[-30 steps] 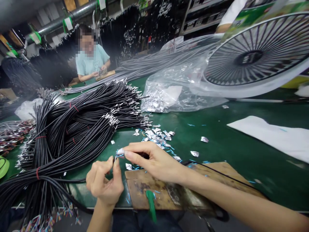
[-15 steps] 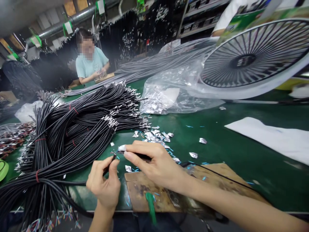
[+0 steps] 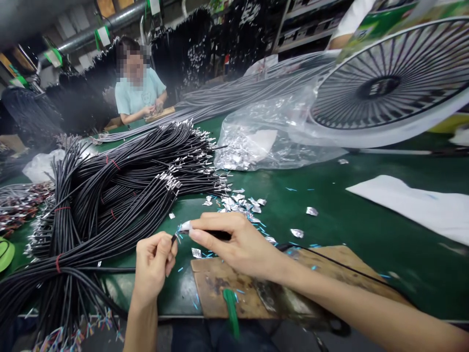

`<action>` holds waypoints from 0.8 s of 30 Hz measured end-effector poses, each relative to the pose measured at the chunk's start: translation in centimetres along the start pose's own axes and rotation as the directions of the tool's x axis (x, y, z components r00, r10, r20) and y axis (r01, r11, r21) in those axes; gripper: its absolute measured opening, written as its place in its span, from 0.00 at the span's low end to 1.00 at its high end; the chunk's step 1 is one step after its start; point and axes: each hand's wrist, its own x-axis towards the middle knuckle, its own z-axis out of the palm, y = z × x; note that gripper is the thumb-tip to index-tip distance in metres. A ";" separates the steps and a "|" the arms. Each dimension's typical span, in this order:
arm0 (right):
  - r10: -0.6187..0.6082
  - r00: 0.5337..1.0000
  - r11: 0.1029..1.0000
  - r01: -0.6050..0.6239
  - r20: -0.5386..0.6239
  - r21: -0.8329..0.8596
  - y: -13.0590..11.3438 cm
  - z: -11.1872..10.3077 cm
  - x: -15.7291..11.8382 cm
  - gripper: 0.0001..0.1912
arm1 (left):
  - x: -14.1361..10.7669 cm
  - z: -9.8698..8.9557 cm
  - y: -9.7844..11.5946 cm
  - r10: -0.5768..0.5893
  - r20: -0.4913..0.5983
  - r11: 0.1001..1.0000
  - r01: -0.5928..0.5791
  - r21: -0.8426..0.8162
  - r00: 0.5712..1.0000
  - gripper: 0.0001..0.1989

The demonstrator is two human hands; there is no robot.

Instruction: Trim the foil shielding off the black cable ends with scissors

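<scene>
My left hand is closed around a black cable, its stripped end pointing up to the right. Thin coloured wires fan out from that end. Just right of them, my right hand grips a slim dark tool between thumb and fingers. The tool's tip is close to the wires; whether it touches them I cannot tell. White wrapping covers the right index fingertip. Beside my left hand lies a large pile of black cables, tied with red bands, with silvery ends.
Foil scraps and blue wire bits litter the green table. A stained board with a green strip lies under my right forearm. Behind are a clear bag, a fan and a co-worker.
My left hand has turned and its fingers have curled closer around the cable, whose wires now sit nearer the tool tip. My right hand stays almost in place. The view has shifted slightly.
</scene>
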 end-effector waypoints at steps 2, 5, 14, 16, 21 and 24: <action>0.008 1.000 0.998 -0.010 0.025 0.054 0.0 0.0 0.1 0.15 | 0.0 -0.2 -0.3 -0.003 0.019 1.000 0.004 -0.018 1.000 0.27; 0.037 0.999 0.996 -0.036 -0.018 0.083 0.1 0.1 0.3 0.14 | -0.1 -0.1 -0.4 0.007 0.016 1.000 -0.006 -0.028 1.000 0.25; 0.093 0.993 0.993 -0.088 -0.070 0.073 0.5 0.2 0.3 0.08 | -0.5 1.5 0.7 0.161 -0.094 0.986 -0.155 0.063 0.983 0.14; 0.120 0.991 0.988 -0.113 -0.065 0.103 0.6 0.2 0.4 0.09 | -0.4 1.7 0.6 0.199 -0.127 0.979 -0.192 0.063 0.972 0.12; 0.209 0.977 0.919 -0.211 0.040 0.334 0.5 0.1 0.7 0.17 | -0.4 1.7 0.5 0.236 -0.150 0.971 -0.228 0.072 0.960 0.10; 0.216 0.946 0.793 -0.315 0.242 0.521 0.5 0.0 0.9 0.25 | -0.5 1.5 0.7 0.220 -0.112 0.974 -0.212 0.074 0.969 0.07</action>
